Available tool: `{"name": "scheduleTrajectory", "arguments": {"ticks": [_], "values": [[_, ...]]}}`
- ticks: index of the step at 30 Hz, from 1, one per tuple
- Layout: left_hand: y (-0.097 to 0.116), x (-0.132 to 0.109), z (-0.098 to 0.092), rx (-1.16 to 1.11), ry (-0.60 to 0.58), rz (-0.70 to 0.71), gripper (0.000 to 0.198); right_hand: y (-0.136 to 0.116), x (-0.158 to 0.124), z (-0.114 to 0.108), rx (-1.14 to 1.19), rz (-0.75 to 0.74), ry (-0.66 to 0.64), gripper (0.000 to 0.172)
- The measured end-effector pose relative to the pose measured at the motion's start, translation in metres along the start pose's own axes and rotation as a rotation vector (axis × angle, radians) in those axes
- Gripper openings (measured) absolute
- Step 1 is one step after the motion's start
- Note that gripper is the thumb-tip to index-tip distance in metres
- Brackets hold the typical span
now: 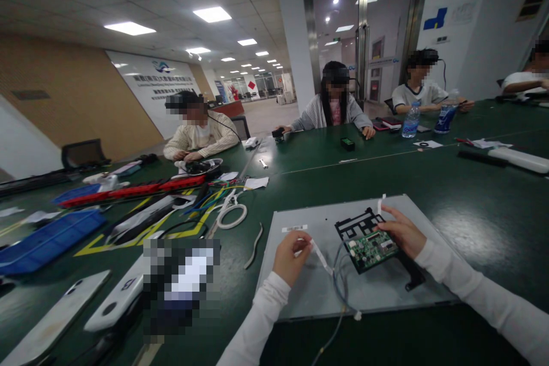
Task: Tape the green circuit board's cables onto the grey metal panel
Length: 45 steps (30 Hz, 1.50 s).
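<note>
My left hand (292, 257) is closed in a pinch on one end of a white flat strip (322, 260), which looks like a ribbon cable and runs down toward some grey-blue wires (338, 283). With thumb and fingers, my right hand (403, 231) grips the far right edge of a green circuit board (374, 250) on a black bracket (409, 275). Another short white strip (381, 206) stands up at its fingertips. Board and bracket are tilted over a grey metal panel (300, 297) lying flat on the table. Whether the bracket touches the panel I cannot tell.
Left of the panel lie a short grey cable piece (254, 246), a coiled white cable (232, 216), phones (55, 320) and a blue tray (51, 243). Several people sit along the green table (480, 211). Water bottles (410, 120) stand at the far right.
</note>
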State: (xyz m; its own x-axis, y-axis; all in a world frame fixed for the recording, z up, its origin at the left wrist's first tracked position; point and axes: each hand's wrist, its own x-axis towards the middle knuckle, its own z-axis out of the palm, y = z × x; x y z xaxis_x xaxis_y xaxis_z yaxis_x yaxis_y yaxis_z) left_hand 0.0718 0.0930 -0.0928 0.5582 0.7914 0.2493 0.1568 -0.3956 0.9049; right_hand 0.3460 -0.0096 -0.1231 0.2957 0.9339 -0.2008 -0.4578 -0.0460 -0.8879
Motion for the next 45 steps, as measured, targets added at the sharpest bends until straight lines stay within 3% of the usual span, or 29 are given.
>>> {"name": "scheduleTrajectory", "arguments": {"ticks": [4, 10, 14, 17, 21, 25, 29, 33, 39, 45], "values": [[0.001, -0.001, 0.002, -0.055, 0.046, 0.02, 0.02, 0.0, 0.0, 0.0, 0.008, 0.012, -0.004, 0.076], [0.0, -0.001, 0.001, -0.134, -0.016, 0.03, 0.016, 0.001, 0.0, 0.0, 0.015, 0.001, 0.0, 0.075], [0.014, -0.002, -0.002, -0.146, -0.058, 0.016, 0.014, 0.0, 0.0, 0.001, 0.015, 0.003, 0.014, 0.075], [0.034, -0.002, -0.012, -0.202, -0.053, 0.011, 0.013, 0.0, 0.0, 0.001, 0.022, 0.0, 0.015, 0.074], [0.052, 0.0, -0.045, -0.116, 0.069, 0.086, 0.01, 0.001, 0.0, 0.0, 0.023, -0.002, 0.01, 0.075], [0.04, 0.003, -0.079, 0.023, 0.139, 0.085, 0.013, 0.004, 0.001, -0.002, 0.008, -0.004, 0.009, 0.075], [0.011, 0.005, -0.095, 0.2, 0.155, 0.011, 0.017, 0.005, 0.001, -0.003, -0.011, -0.001, 0.006, 0.075], [-0.002, 0.006, -0.092, 0.357, 0.113, 0.036, 0.011, 0.007, 0.002, -0.005, -0.015, 0.001, 0.005, 0.076], [0.005, 0.006, -0.083, 0.526, 0.011, 0.157, 0.016, 0.008, 0.002, -0.006, -0.006, -0.005, -0.003, 0.072], [0.003, 0.005, -0.085, 0.631, -0.07, 0.193, 0.016, 0.006, 0.0, -0.005, 0.002, -0.007, -0.009, 0.072]]}}
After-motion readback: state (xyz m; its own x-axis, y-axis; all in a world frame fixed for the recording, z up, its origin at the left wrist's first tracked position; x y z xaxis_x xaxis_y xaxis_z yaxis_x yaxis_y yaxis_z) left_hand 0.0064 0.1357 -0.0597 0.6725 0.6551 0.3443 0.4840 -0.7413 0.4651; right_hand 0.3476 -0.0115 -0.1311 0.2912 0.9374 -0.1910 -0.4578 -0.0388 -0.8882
